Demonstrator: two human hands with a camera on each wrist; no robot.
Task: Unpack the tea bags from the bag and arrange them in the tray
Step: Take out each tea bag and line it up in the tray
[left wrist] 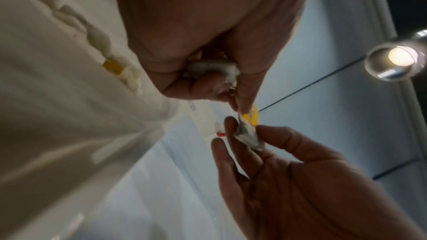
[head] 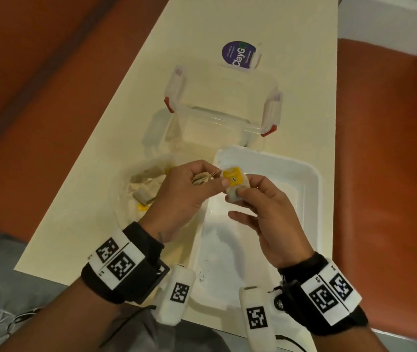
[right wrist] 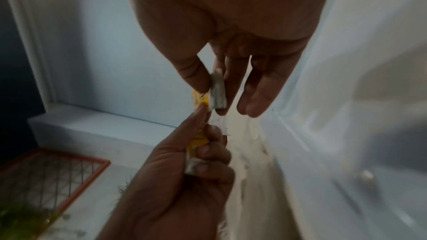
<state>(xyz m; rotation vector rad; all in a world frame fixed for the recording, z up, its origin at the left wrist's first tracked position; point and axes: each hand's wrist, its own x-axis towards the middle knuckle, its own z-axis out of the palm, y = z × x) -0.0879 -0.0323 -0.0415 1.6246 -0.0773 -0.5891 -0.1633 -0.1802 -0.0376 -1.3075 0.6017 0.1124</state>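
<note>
While the left hand is clutching a bunch of tea bags, the right hand is pinching one tea bag above the tray — strings look tangled. Pulling apart risks tearing a bag or dragging others out — the plastic bag is lying just left of the tray.
</note>
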